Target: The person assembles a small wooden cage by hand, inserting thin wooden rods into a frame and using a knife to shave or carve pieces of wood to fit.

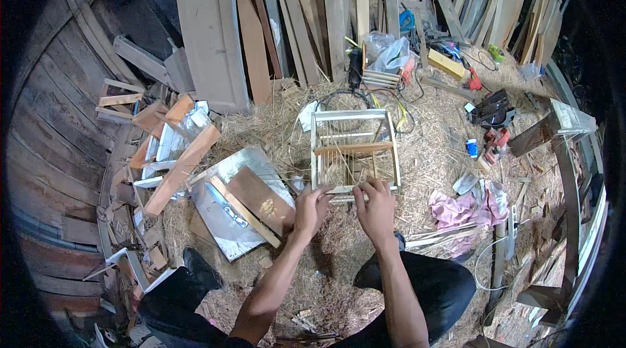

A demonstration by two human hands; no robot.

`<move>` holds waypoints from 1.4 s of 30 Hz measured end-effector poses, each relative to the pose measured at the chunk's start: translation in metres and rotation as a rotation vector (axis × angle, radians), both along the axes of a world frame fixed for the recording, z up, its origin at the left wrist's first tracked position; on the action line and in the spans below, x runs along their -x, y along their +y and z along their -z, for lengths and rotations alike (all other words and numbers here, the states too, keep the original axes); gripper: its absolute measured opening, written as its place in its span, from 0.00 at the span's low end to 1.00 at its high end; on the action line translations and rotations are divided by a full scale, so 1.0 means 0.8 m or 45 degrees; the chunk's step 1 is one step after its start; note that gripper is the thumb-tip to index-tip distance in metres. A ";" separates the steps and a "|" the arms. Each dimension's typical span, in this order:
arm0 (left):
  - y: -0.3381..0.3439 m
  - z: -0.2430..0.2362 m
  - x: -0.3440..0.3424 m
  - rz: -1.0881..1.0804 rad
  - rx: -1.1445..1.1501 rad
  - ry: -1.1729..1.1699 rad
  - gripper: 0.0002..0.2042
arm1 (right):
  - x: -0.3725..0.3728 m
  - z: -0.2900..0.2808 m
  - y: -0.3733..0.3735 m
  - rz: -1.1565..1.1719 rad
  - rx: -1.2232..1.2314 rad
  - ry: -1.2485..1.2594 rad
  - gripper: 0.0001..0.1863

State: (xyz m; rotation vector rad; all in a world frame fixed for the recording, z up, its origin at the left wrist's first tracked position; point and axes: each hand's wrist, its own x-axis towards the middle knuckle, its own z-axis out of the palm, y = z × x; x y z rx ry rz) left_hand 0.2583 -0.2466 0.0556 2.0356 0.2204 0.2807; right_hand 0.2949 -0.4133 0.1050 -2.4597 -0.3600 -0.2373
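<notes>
In front of me is a cage-like wooden frame point(354, 148), with pale outer rails, a brown crossbar and thin rods running lengthwise. My left hand point(310, 212) grips its near left corner, fingers bent over the near rail. Along the same rail, towards the right corner, my right hand point(376, 210) has its fingers closed on the edge. A thin pale strip seems to lie along this near side, between both hands; whether it is separate from the frame I cannot tell.
Left of the frame, a whitish board point(231, 244) carries a brown plank point(259, 199) and a long level-like tool point(228, 206). Straw covers the floor. Pink cloth point(466, 208), a blue cup point(472, 148) and red tool point(497, 139) lie right. Tall planks point(338, 15) lean behind.
</notes>
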 end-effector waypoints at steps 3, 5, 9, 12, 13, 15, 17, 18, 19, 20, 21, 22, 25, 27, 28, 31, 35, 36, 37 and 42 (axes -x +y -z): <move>0.006 -0.016 0.009 -0.022 0.043 -0.097 0.12 | 0.018 -0.040 -0.001 -0.019 -0.006 -0.124 0.09; 0.001 -0.049 0.012 -0.004 0.175 -0.105 0.13 | 0.034 -0.075 -0.008 -0.009 0.019 -0.159 0.09; 0.017 -0.068 0.052 0.155 0.161 -0.194 0.13 | 0.082 -0.137 -0.013 0.015 0.059 -0.284 0.07; 0.013 -0.113 0.104 0.258 0.195 -0.205 0.13 | 0.126 -0.178 -0.030 -0.055 0.047 -0.208 0.07; 0.012 -0.129 0.126 0.256 0.246 -0.120 0.13 | 0.140 -0.187 -0.033 -0.064 0.042 -0.217 0.07; 0.021 -0.151 0.165 0.304 0.162 0.161 0.13 | 0.169 -0.202 -0.034 -0.131 -0.190 -0.087 0.07; 0.028 -0.138 0.205 0.299 0.043 0.013 0.13 | 0.191 -0.203 -0.032 -0.155 -0.206 -0.203 0.08; 0.031 -0.141 0.224 0.291 0.039 -0.086 0.14 | 0.200 -0.202 -0.033 -0.142 -0.203 -0.154 0.07; 0.034 -0.143 0.241 0.283 0.034 -0.183 0.15 | 0.207 -0.201 -0.032 -0.128 -0.200 -0.103 0.07; 0.032 -0.145 0.256 0.294 0.116 -0.243 0.16 | 0.213 -0.201 -0.030 -0.114 -0.245 -0.089 0.09; 0.031 -0.145 0.272 0.293 0.115 -0.248 0.16 | 0.220 -0.199 -0.030 -0.115 -0.245 -0.094 0.09; 0.030 -0.142 0.290 0.260 0.063 -0.140 0.16 | 0.227 -0.192 -0.032 -0.110 -0.332 -0.022 0.09; 0.029 -0.113 0.340 0.187 -0.054 -0.075 0.16 | 0.248 -0.178 -0.034 -0.060 -0.402 0.102 0.11; 0.017 -0.120 0.366 0.164 0.018 -0.026 0.15 | 0.258 -0.138 -0.039 0.016 -0.424 0.113 0.11; 0.014 -0.118 0.379 0.165 0.043 0.025 0.16 | 0.266 -0.136 -0.037 0.021 -0.454 0.187 0.11; -0.003 -0.133 0.389 0.195 -0.059 -0.008 0.16 | 0.289 -0.114 -0.039 0.061 -0.549 0.266 0.17; -0.016 -0.131 0.400 0.182 0.088 0.039 0.17 | 0.292 -0.105 -0.055 0.039 -0.665 0.240 0.12; -0.017 -0.134 0.401 0.197 0.117 0.036 0.17 | 0.294 -0.132 -0.055 0.065 -0.634 0.387 0.10; -0.019 -0.130 0.402 0.204 0.114 0.040 0.17 | 0.291 -0.128 -0.059 0.072 -0.638 0.389 0.10; -0.038 -0.098 0.417 0.166 -0.031 -0.059 0.16 | 0.280 -0.122 -0.084 0.018 -1.000 0.498 0.09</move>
